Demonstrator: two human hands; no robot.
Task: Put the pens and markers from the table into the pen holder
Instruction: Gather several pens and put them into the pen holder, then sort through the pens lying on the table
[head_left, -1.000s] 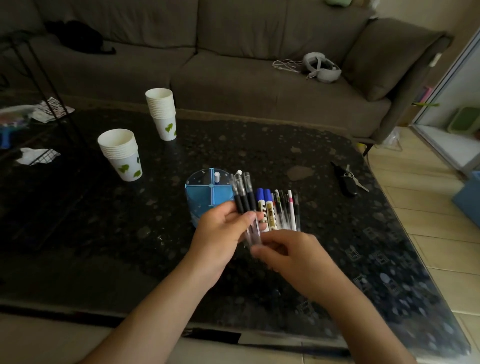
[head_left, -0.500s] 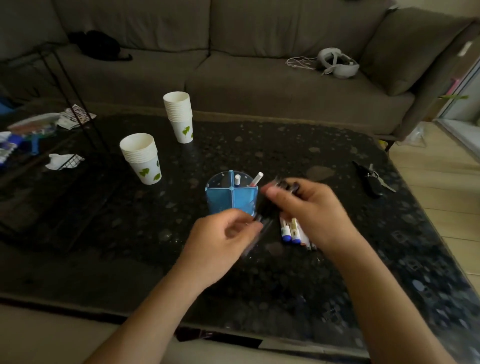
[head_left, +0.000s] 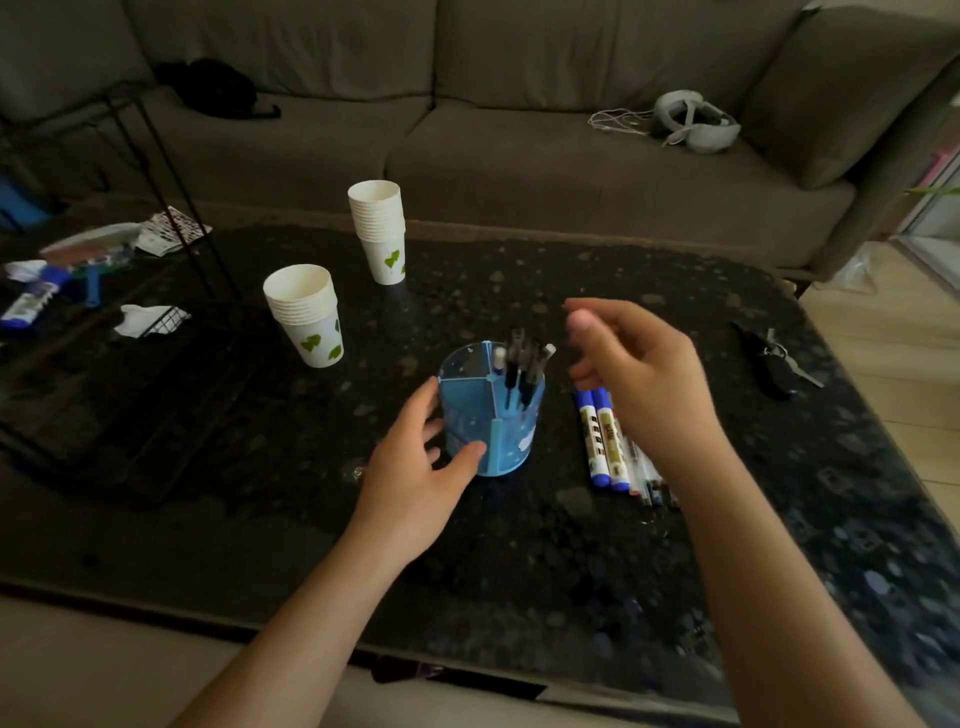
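A round blue pen holder (head_left: 511, 436) with dividers stands on the dark table (head_left: 519, 545). Several dark pens (head_left: 522, 371) stick up from its right compartment, and a white-tipped one rests at the back. My left hand (head_left: 421, 467) cups the holder's left side, thumb on its front wall. My right hand (head_left: 631, 371) hovers just right of the holder with fingers loosely spread and nothing in it. Two blue-capped markers (head_left: 602, 439) lie side by side on the table right of the holder. Thin pens (head_left: 647, 480) lie beside them, partly hidden under my right wrist.
Two stacks of white paper cups (head_left: 306, 314) (head_left: 379, 231) stand at the back left of the table. A set of keys (head_left: 774, 358) lies at the right. A black wire rack (head_left: 156, 218) with clutter is at the left, a grey sofa (head_left: 519, 130) behind.
My right hand carried dark pens from my left hand to the holder and let them go; they now stand in it. My left hand moved onto the holder's side.
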